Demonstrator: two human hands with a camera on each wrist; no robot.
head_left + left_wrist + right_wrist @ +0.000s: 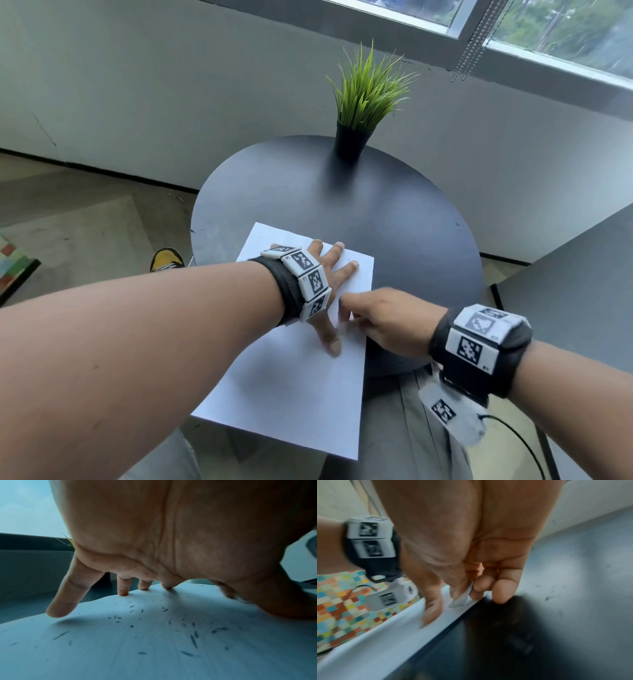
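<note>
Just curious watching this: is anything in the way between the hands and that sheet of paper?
Nothing visible is. The left hand presses on the paper with spread fingers; the right hand pinches a small pale piece, maybe an eraser, against it near its right edge. The potted plant stands well beyond.

A potted grass plant (364,102) is standing at the round table's (394,212) far edge — a yellow shoe (166,260) is resting on the floor.

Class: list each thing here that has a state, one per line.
Sheet of paper: flat on round table, near end overhanging.
Left hand: fingers spread, pressing the paper.
Right hand: pinches eraser.
Eraser: held tip-down at the paper.
Potted plant: upright.
</note>
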